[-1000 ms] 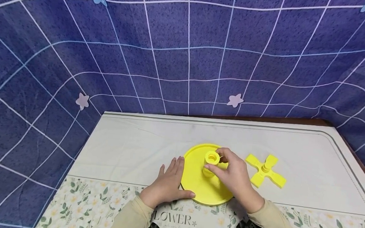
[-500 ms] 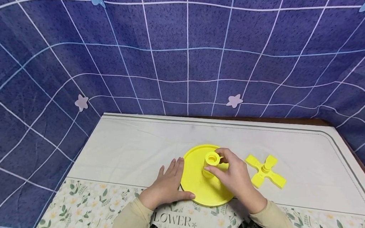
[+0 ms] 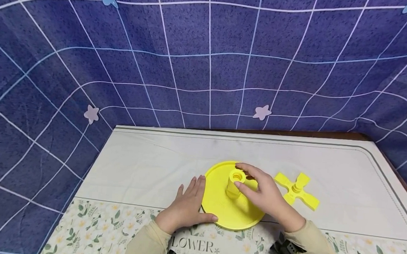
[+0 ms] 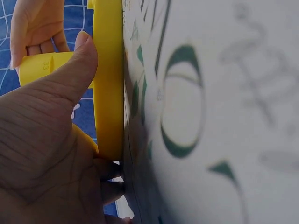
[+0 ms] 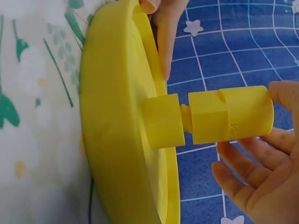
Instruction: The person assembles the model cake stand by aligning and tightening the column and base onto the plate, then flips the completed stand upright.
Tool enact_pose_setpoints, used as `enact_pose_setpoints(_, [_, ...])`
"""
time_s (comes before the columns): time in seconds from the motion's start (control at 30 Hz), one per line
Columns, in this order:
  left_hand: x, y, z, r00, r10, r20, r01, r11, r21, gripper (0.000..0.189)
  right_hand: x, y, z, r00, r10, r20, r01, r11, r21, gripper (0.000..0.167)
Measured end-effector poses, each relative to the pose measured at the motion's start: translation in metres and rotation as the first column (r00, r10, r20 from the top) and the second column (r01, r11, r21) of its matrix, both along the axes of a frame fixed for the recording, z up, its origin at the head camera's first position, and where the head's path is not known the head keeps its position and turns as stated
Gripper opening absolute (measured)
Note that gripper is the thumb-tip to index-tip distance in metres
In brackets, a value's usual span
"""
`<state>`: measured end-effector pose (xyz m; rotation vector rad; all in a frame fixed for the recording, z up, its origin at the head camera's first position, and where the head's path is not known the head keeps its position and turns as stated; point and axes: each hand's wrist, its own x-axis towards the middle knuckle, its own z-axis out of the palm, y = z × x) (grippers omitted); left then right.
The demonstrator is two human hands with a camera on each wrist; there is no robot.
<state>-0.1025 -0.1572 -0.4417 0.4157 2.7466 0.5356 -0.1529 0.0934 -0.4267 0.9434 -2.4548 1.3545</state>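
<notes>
A round yellow plate with a raised rim (image 3: pixel 214 213) lies flat on the table. From its middle stands a hollow yellow cylinder (image 3: pixel 233 190), upright over a short stub (image 5: pixel 163 122); a narrow neck shows between them in the right wrist view. My left hand (image 3: pixel 184 209) rests against the plate's left edge, fingers straight along the rim and thumb over the front. My right hand (image 3: pixel 263 191) is around the cylinder's top with fingers loosely extended; the thumb tip overlaps its side, and the forefinger passes behind its upper end.
To the right of the plate lies a yellow four-armed cross piece (image 3: pixel 297 190) with a threaded post in its centre. A cream cloth with a floral front strip (image 3: pixel 109 227) covers the table. Behind it hangs a blue curtain (image 3: pixel 193 74) with grid lines and stars.
My right hand has loosened and shifted slightly on the cylinder, the thumb and forefinger spreading apart and the wrist swinging right. The left hand and plate stay in place.
</notes>
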Motion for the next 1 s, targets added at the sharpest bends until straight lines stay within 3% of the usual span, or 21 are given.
enact_pose_setpoints(0.37, [-0.0003, 0.0000, -0.0010, 1.000, 0.003, 0.007, -0.003, 1.000, 0.013, 0.119, -0.0023, 0.0016, 0.0013, 0.996, 0.057, 0.072, -0.056, 0.998, -0.015, 0.044])
enact_pose_setpoints(1.0, [-0.0011, -0.0007, -0.0029, 1.000, 0.001, 0.006, -0.001, 1.000, 0.008, 0.121, -0.0001, -0.0007, -0.0001, 0.996, 0.000, 0.088, 0.003, 1.000, -0.028, 0.042])
